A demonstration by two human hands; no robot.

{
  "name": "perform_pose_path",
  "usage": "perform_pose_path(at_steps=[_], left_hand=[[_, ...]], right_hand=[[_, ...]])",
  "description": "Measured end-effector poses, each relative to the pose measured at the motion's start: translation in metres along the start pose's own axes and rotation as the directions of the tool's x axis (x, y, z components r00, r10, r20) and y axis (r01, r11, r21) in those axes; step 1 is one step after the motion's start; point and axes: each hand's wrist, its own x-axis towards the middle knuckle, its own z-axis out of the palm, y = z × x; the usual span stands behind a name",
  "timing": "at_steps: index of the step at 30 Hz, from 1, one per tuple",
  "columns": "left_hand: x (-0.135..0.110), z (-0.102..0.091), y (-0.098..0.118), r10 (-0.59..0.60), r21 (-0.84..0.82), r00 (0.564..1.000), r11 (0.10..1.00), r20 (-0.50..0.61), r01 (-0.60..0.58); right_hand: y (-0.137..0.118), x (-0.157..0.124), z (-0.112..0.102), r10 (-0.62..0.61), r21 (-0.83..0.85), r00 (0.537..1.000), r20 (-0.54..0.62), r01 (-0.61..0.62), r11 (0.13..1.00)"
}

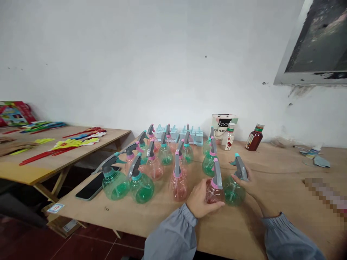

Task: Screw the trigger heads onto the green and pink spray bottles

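My left hand (201, 199) is wrapped round a pink spray bottle (214, 194) that stands upright at the front of the table. Just right of it is a green spray bottle (233, 193) with a grey and teal trigger head, and my right hand (248, 180) grips it by that head. The two bottles are side by side. To the left, more pink spray bottles (179, 186) and green spray bottles (142, 187) stand in loose rows. Part of my right hand is hidden behind the green bottle.
A phone (90, 186) lies at the table's left. At the back are light blue molds (196, 135), a paper bag (221, 121), a white bottle (228, 139) and a dark red bottle (254, 139). A second table (62, 159) holds colourful hand-shaped pieces; a person's hand (16, 146) rests there.
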Motion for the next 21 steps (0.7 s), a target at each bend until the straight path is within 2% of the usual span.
perform_pose_path(at_steps=[5,10,16,21], left_hand=[[0.000,0.000,-0.001,-0.003,0.016,1.000,1.000,-0.002,0.003],[0.000,0.000,-0.002,0.000,0.005,1.000,1.000,0.005,0.000],[0.000,0.000,0.000,-0.003,-0.007,1.000,1.000,0.003,0.003],[0.000,0.000,0.000,-0.010,-0.007,1.000,1.000,0.006,0.010]], right_hand=[[0.002,0.000,0.002,0.035,0.028,0.998,-0.048,-0.034,0.999],[0.001,0.000,0.002,-0.007,0.003,1.000,-0.004,0.007,1.000],[-0.001,0.009,-0.003,0.034,-0.044,0.996,0.086,-0.030,0.999],[-0.005,-0.008,-0.013,0.048,-0.186,0.999,-0.011,-0.050,0.981]])
